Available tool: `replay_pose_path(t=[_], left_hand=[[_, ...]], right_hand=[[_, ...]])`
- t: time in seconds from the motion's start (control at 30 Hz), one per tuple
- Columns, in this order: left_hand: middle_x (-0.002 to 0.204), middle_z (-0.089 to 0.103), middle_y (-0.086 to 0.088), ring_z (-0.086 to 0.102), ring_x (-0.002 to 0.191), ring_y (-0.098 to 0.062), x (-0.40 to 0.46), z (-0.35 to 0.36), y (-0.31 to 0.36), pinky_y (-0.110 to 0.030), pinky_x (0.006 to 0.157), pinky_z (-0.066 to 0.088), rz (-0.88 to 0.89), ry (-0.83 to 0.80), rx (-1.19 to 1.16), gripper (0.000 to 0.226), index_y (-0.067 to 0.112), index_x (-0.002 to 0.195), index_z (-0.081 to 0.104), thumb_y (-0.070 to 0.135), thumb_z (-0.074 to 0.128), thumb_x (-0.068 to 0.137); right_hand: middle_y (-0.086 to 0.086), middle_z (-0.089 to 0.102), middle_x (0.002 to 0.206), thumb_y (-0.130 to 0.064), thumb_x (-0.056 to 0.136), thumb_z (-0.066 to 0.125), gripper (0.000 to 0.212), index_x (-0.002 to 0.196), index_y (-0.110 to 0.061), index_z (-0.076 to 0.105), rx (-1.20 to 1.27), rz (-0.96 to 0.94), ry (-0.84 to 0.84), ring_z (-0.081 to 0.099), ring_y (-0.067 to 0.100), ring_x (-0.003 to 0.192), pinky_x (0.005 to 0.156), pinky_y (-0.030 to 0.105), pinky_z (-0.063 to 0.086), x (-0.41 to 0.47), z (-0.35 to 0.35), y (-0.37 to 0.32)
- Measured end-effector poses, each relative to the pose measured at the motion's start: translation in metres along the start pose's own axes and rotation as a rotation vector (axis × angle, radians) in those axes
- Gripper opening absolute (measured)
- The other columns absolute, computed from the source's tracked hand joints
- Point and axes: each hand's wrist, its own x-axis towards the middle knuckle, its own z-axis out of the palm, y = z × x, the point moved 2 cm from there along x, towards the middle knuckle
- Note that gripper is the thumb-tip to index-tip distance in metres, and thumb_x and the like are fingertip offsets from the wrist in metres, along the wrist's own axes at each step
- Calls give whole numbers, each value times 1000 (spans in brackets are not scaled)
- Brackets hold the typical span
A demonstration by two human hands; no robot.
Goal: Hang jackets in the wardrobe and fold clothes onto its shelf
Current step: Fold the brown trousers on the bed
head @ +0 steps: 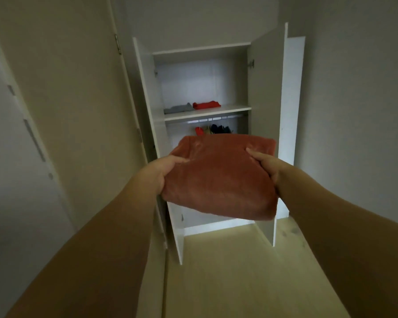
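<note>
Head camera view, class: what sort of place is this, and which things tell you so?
Probably a bedroom or dressing area at home: an open white wardrobe, folded clothes on its shelf, garments hanging from the rail below, and both hands carrying a folded pink garment.

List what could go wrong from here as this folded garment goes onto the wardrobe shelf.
1. The pink folded garment is gripped only at its two sides by the left hand and right hand; its near edge sags, so the fold may open.
2. The grey pile and red pile fill the shelf's left and middle; sliding it in could knock them.
</note>
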Motion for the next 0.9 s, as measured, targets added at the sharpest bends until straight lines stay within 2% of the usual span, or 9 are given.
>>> replay_pose_path(t=[0.1,0.17,0.23,0.33,0.4,0.6,0.7,0.83,0.9], left_hand=[[90,75,-14,73,76,-32,86,18,28,-40,65,58,35,-16,2,40,18,108,72,28,82,70],[87,76,-14,74,73,-32,141,25,43,-40,62,58,33,6,9,35,18,103,73,29,81,70],[86,76,-13,74,71,-32,193,27,65,-41,60,58,36,21,10,31,19,99,73,30,80,71],[89,75,-14,72,83,-32,267,27,103,-44,74,58,46,63,11,29,22,100,72,36,78,75],[93,75,-15,71,90,-33,311,23,128,-47,83,56,46,89,18,30,24,99,70,41,78,75],[102,73,-16,69,96,-33,470,-5,185,-44,85,55,96,119,35,35,21,112,69,36,73,81],[99,74,-15,68,96,-33,557,-29,206,-45,87,54,130,145,24,32,21,109,71,32,73,79],[98,74,-14,69,94,-32,665,-68,250,-45,86,55,132,176,5,34,23,109,70,36,73,78],[91,74,-12,70,87,-29,713,-84,281,-39,78,56,173,189,-17,37,23,114,68,39,72,81]], right_hand=[[9,70,78,-40,90,62,29,98,-12,64,3,-61,15,67,25,66,55,34,52,91,-18,-25],[7,70,65,-42,93,58,31,90,-11,64,27,-74,8,67,21,52,44,28,54,154,-26,-37],[7,70,60,-49,92,55,38,90,-12,64,31,-74,3,67,21,47,42,29,53,216,-30,-56],[8,71,61,-51,91,57,39,93,-13,63,29,-58,5,68,22,48,50,33,53,305,-28,-86],[8,71,60,-47,91,58,35,92,-12,63,31,-53,-6,68,21,49,49,33,54,361,-23,-107],[8,72,65,-45,90,61,34,101,-13,63,1,-96,-36,70,23,55,62,39,51,534,4,-153],[7,72,64,-44,92,59,34,97,-11,65,-13,-105,-58,70,24,55,50,33,55,622,30,-170],[5,67,53,-32,97,55,24,86,-11,62,0,-147,-55,65,17,42,36,27,50,733,72,-213],[4,65,49,-30,98,53,24,84,-11,60,-2,-172,-65,63,16,40,35,26,49,784,95,-240]])
